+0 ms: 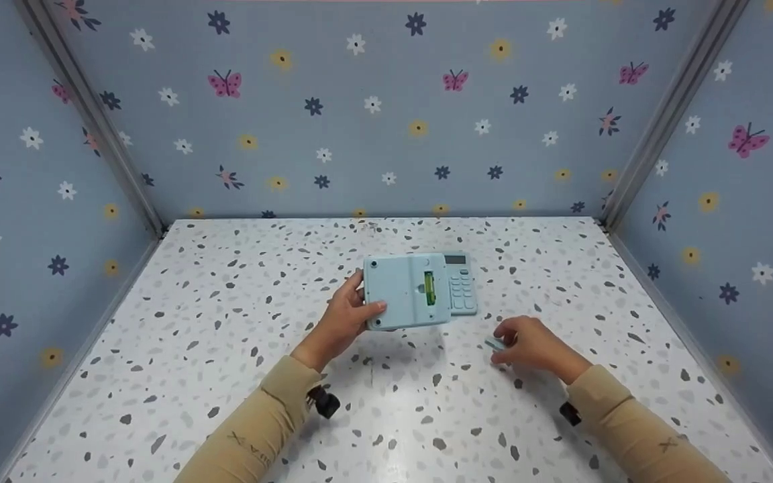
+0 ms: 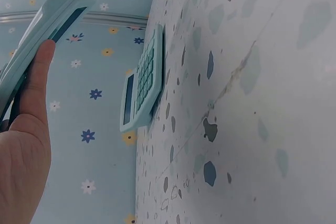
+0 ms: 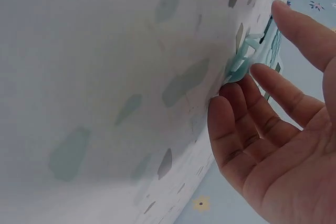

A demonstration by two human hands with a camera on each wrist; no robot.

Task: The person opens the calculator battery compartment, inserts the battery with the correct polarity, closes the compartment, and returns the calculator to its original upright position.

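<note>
A light blue calculator (image 1: 396, 288) is gripped in my left hand (image 1: 343, 315), its back turned up toward the head view. My thumb lies on the back near a corner, and the fingers go underneath, mostly hidden. In its uncovered battery slot lies a green battery (image 1: 430, 288). My right hand (image 1: 527, 345) is low over the table to the right. Close to its fingertips is a small light blue battery cover (image 3: 241, 66), seemingly touching the table. Thumb and index finger stand apart around the cover; whether a fingertip touches it is hard to tell.
A second light blue calculator (image 1: 464, 295) lies face up on the speckled white table (image 1: 259, 402), partly hidden behind the held one. Blue panels (image 1: 373, 107) printed with flowers and butterflies enclose the back and both sides.
</note>
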